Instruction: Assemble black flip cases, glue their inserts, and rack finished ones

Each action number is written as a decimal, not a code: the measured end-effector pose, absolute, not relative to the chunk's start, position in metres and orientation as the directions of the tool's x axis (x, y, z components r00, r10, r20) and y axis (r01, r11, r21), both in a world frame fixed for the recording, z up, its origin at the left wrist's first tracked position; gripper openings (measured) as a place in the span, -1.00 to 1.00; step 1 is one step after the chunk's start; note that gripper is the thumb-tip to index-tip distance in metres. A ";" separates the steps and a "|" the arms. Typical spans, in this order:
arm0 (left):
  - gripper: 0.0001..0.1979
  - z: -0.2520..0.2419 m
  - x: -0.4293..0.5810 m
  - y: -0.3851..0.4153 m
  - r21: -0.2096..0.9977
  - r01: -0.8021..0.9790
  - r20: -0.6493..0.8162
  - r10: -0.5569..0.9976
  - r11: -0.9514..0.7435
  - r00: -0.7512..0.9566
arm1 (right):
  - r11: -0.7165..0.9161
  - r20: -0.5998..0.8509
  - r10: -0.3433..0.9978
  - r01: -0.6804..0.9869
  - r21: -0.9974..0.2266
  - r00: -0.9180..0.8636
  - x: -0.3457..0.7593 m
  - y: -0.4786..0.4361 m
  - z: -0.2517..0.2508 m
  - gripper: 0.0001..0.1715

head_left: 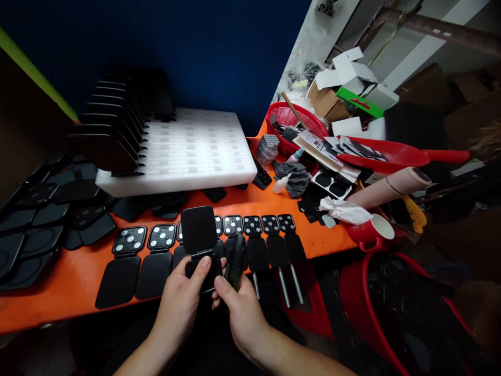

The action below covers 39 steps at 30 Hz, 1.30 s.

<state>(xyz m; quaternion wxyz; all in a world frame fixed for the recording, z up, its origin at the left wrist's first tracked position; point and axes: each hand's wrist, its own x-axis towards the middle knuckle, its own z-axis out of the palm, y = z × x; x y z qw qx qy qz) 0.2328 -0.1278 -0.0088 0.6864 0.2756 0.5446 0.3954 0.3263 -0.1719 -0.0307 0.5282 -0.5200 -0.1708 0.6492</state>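
My left hand (pixel 183 300) grips an opened black hinged case (pixel 199 232), thumb on its lower half, lid standing up. My right hand (pixel 240 308) pinches a second black case (pixel 236 258) held edge-on just to the right of the first. Both are held over the front edge of the orange table (pixel 58 297). Behind them a row of several open black cases (pixel 250 230) with white dots in their lids lies flat on the table.
A white foam tray (pixel 195 151) holds upright black plates (pixel 113 120) at the back. Loose black pieces (pixel 35 219) pile at left. Red baskets (pixel 291 117), a grey rag (pixel 293 175), a cardboard tube (pixel 395 185), a red cup (pixel 371 230) and boxes crowd the right.
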 end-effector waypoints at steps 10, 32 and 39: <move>-0.57 -0.007 0.237 -0.126 0.758 -0.286 -0.577 0.807 0.586 0.124 | -0.359 -0.487 0.865 -0.532 -0.767 0.118 0.327 -0.172 -0.032 -0.58; -0.62 -0.013 0.234 -0.125 0.755 -0.260 -0.583 0.798 0.602 0.156 | -0.349 -0.504 0.853 -0.570 -0.744 0.137 0.327 -0.168 -0.033 -0.57; -0.61 -0.012 0.233 -0.125 0.748 -0.250 -0.585 0.789 0.615 0.189 | -0.355 -0.522 0.841 -0.582 -0.731 0.144 0.327 -0.167 -0.030 -0.54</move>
